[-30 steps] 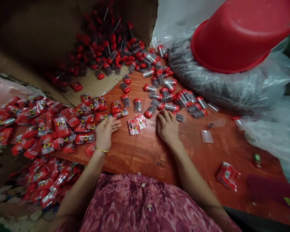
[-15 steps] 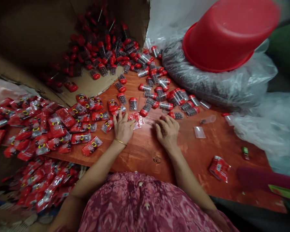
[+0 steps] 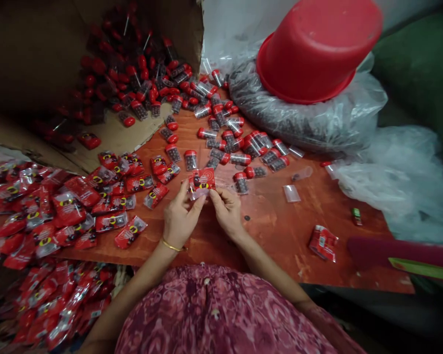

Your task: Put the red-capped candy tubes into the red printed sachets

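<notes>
Left hand and right hand both pinch 1 pouch: small, red, black-and-yellow marks, clear lower edge.

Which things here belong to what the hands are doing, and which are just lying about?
In hand: red pouch, pinched by left hand and right hand; red-capped vials; packed pouches.
Lying about: upturned red basin, small green object, empty clear sachet.

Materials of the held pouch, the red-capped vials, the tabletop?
Pouch, pinched by left hand and right hand: thin glossy plastic film, red print, clear edge. Vials: clear walls, plastic or glass, can't tell; glossy red caps, probably plastic. Tabletop: wood, reddish glossy varnish; grain streaks show.
</notes>
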Available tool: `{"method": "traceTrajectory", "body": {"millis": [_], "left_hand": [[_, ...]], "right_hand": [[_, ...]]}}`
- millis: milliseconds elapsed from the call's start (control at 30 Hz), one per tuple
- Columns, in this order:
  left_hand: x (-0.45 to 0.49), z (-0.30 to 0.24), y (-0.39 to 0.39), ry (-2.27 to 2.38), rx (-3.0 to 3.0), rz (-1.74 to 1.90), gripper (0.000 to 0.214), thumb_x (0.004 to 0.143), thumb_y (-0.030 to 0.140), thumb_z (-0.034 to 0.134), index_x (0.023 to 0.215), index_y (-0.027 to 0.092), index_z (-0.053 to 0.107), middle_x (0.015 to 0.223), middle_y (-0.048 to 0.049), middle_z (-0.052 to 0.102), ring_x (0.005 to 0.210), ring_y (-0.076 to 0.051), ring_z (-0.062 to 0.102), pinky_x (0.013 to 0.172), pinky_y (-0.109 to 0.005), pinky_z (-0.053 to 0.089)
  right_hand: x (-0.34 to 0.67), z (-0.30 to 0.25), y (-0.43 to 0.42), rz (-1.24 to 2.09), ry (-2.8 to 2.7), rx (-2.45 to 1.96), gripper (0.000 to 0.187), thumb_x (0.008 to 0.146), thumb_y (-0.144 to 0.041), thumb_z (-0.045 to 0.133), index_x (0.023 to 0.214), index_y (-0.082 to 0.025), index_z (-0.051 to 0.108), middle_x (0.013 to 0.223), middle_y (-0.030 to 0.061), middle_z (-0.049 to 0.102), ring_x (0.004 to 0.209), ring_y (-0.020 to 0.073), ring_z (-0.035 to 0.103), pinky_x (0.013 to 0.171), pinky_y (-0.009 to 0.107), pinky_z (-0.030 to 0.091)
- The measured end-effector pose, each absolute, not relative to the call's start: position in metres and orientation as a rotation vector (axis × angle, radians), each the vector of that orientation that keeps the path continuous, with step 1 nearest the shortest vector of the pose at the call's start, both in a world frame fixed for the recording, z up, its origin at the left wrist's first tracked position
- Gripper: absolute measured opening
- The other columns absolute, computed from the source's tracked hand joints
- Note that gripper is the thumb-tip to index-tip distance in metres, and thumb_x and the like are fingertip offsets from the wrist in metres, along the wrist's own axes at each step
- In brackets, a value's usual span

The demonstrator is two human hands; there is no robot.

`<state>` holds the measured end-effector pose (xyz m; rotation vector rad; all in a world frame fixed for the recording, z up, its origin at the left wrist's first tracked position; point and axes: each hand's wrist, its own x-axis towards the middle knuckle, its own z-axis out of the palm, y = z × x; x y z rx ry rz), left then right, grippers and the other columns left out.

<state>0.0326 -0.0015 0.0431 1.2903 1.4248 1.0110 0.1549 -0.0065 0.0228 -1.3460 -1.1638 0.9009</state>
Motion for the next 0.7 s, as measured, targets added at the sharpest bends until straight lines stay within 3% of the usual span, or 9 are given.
{"method": "traceTrajectory", "body": {"millis": [67, 133, 267, 433, 500, 600, 700], "left_hand": [[0.033, 0.045, -0.002, 1.277, 1.018, 0.847, 0.044, 0.069, 0.05, 0.063, 0.1, 0.018, 0.067, 0.094, -0.0093, 0.07, 0.075, -0.019, 0.066, 0.056, -0.023, 0.049], [0.036, 0.048, -0.001, 1.156, 0.843, 0.777, 0.042, 0.066, 0.053, 0.064, 0.085, 0.015, 0.07, 0.078, -0.007, 0.07, 0.059, -0.013, 0.061, 0.045, -0.019, 0.043], [0.046, 0.047, 0.0, 1.113, 0.668, 0.904, 0.035, 0.053, 0.044, 0.076, 0.065, 0.013, 0.068, 0.06, -0.0013, 0.065, 0.052, -0.008, 0.053, 0.049, -0.017, 0.041], [0.053, 0.037, 0.0, 1.183, 0.722, 0.978, 0.029, 0.054, 0.038, 0.077, 0.061, 0.012, 0.068, 0.056, -0.0005, 0.065, 0.055, -0.008, 0.054, 0.056, -0.019, 0.042], [0.053, 0.037, 0.003, 1.174, 0.62, 0.964, 0.03, 0.053, 0.039, 0.078, 0.061, 0.012, 0.067, 0.056, -0.0003, 0.064, 0.054, -0.008, 0.055, 0.056, -0.019, 0.043], [0.05, 0.043, 0.008, 1.153, 0.445, 0.911, 0.031, 0.051, 0.037, 0.079, 0.062, 0.012, 0.064, 0.058, -0.0004, 0.064, 0.052, -0.008, 0.056, 0.051, -0.019, 0.042], [0.049, 0.049, 0.011, 1.137, 0.367, 0.894, 0.029, 0.053, 0.034, 0.079, 0.063, 0.013, 0.061, 0.056, 0.0008, 0.063, 0.049, -0.008, 0.055, 0.049, -0.018, 0.042]], "right_hand": [[0.16, 0.025, -0.011, 0.88, -1.194, -1.352, 0.022, 0.081, -0.034, 0.048, 0.072, -0.019, 0.061, 0.067, 0.0002, 0.061, 0.063, 0.0125, 0.053, 0.062, 0.025, 0.044], [0.164, 0.027, -0.015, 0.907, -1.228, -1.341, 0.021, 0.081, -0.033, 0.048, 0.069, -0.019, 0.058, 0.061, -0.0015, 0.056, 0.057, 0.0111, 0.049, 0.056, 0.023, 0.042], [0.166, 0.024, -0.019, 0.957, -1.292, -1.318, 0.028, 0.081, -0.034, 0.048, 0.058, -0.019, 0.047, 0.05, -0.0054, 0.039, 0.046, 0.0081, 0.036, 0.047, 0.021, 0.033], [0.178, 0.018, -0.02, 0.888, -1.403, -1.424, 0.039, 0.088, -0.04, 0.037, 0.055, -0.02, 0.04, 0.051, -0.0046, 0.036, 0.047, 0.009, 0.035, 0.047, 0.022, 0.032], [0.191, 0.018, -0.017, 0.668, -1.482, -1.582, 0.038, 0.089, -0.041, 0.035, 0.061, -0.019, 0.046, 0.056, -0.0016, 0.045, 0.053, 0.0116, 0.042, 0.054, 0.024, 0.036], [0.217, 0.014, -0.007, 0.154, -1.585, -1.922, 0.034, 0.082, -0.048, 0.048, 0.09, -0.016, 0.057, 0.084, 0.0106, 0.06, 0.075, 0.0212, 0.051, 0.068, 0.033, 0.04], [0.237, 0.004, 0.002, -0.055, -1.714, -2.108, 0.041, 0.079, -0.041, 0.053, 0.107, -0.012, 0.055, 0.102, 0.0189, 0.06, 0.085, 0.0276, 0.052, 0.071, 0.039, 0.04]]}}
